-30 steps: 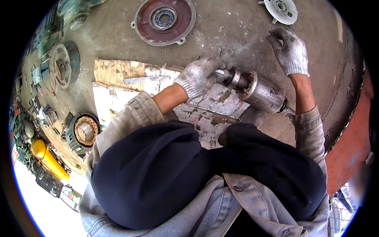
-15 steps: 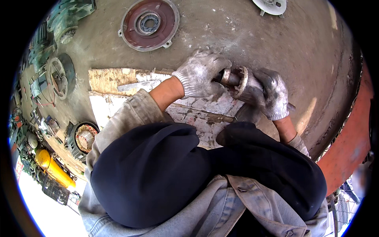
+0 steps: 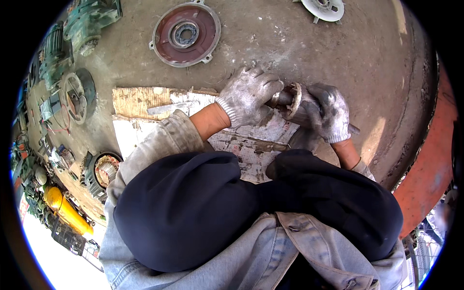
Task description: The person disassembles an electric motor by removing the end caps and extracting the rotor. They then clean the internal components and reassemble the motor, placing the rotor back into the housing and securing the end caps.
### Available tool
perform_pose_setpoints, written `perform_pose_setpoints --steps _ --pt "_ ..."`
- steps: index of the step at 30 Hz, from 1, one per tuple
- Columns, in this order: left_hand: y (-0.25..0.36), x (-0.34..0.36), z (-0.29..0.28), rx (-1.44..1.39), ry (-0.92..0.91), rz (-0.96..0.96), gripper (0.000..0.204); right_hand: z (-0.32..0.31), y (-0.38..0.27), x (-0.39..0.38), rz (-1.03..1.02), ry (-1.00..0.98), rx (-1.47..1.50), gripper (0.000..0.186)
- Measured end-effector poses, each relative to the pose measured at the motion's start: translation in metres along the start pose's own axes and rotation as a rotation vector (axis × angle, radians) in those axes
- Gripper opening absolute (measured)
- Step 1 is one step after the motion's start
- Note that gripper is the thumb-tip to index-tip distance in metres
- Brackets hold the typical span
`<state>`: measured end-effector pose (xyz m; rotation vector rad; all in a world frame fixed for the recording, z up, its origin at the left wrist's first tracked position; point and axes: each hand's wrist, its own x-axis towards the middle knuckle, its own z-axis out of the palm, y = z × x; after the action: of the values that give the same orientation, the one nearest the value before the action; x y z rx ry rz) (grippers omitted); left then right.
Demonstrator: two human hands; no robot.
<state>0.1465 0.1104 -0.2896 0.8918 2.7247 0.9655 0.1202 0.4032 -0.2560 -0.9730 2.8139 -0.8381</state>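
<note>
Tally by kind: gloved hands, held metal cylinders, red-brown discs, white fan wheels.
Gloved hands (left hand, right hand): 2
Held metal cylinder: 1
Red-brown disc: 1
White fan wheel: 1
Total: 5

Downward fisheye from head onto hands (image 3: 250, 96) (image 3: 331, 112)

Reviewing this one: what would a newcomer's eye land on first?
Probably the gloved left hand and right hand gripping a metal rotor, right of centre. Next, perhaps the reddish-brown round cover on the ground near the top, then the bright yellow cylinder at lower left.
</note>
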Motion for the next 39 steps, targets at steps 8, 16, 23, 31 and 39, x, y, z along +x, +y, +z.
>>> perform_pose_setpoints --steps 8,16,23,31,39 --pt "-0.028 0.009 -0.003 -0.195 0.139 -0.449 0.037 -0.007 0.002 0.005 0.139 0.002 0.059 0.027" --pt "-0.018 -0.017 0.000 -0.178 -0.063 -0.300 0.049 -0.055 0.062 -0.059 0.473 -0.003 0.163 0.041" --pt "-0.023 -0.012 -0.001 -0.263 -0.184 -0.368 0.043 -0.054 0.069 -0.111 0.436 -0.327 -0.097 0.066" --pt "-0.025 -0.028 -0.013 -0.252 -0.279 -0.562 0.043 -0.014 0.085 -0.101 0.468 -0.233 -0.135 0.038" --pt "-0.046 -0.091 -0.062 -0.171 -0.025 -0.603 0.038 0.006 0.042 -0.002 0.298 -0.341 -0.078 0.048"
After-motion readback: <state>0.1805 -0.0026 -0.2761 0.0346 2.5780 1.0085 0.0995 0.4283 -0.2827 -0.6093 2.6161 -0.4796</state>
